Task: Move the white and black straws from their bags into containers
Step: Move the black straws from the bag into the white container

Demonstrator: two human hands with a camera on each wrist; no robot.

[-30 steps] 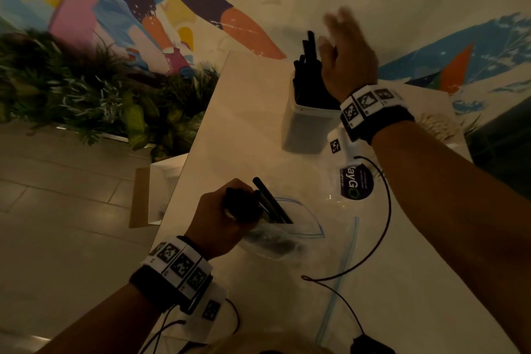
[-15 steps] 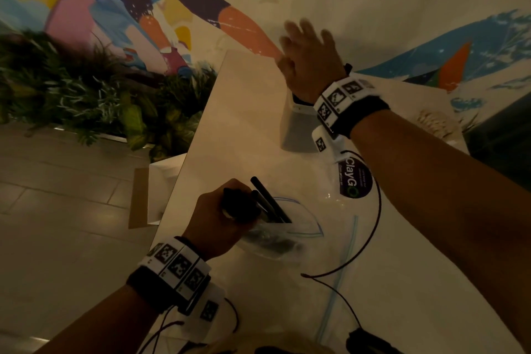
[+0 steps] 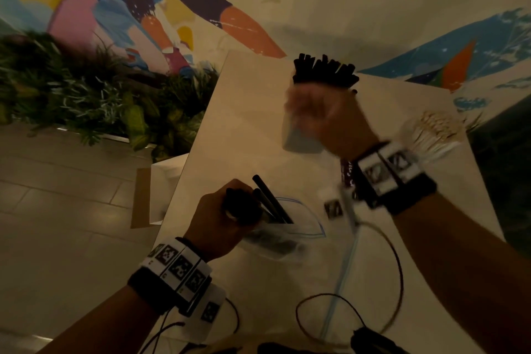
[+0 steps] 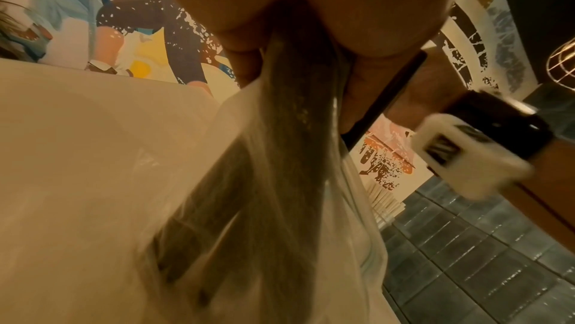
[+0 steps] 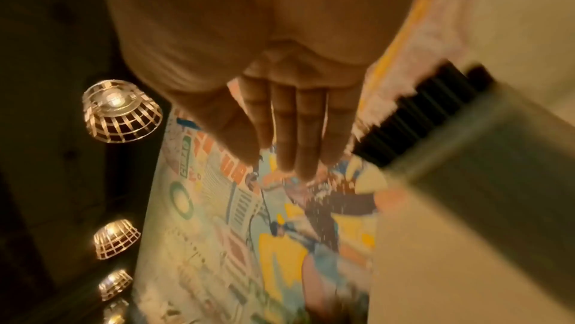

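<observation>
My left hand grips a bundle of black straws at the mouth of a clear bag on the white table. The left wrist view shows those straws running down inside the bag. A white container stands further back, packed with upright black straws. My right hand, blurred, hovers in front of it. In the right wrist view that hand has straight fingers holding nothing, beside the container. White straws lie in a bag at the right.
Another clear bag with a blue zip strip lies flat near me, crossed by a black cable. Green plants border the table's left side, with floor tiles below. A painted mural wall stands behind.
My right hand has drawn back from over the container toward me, uncovering the black straw tops. The left hand and its bundle have stayed put.
</observation>
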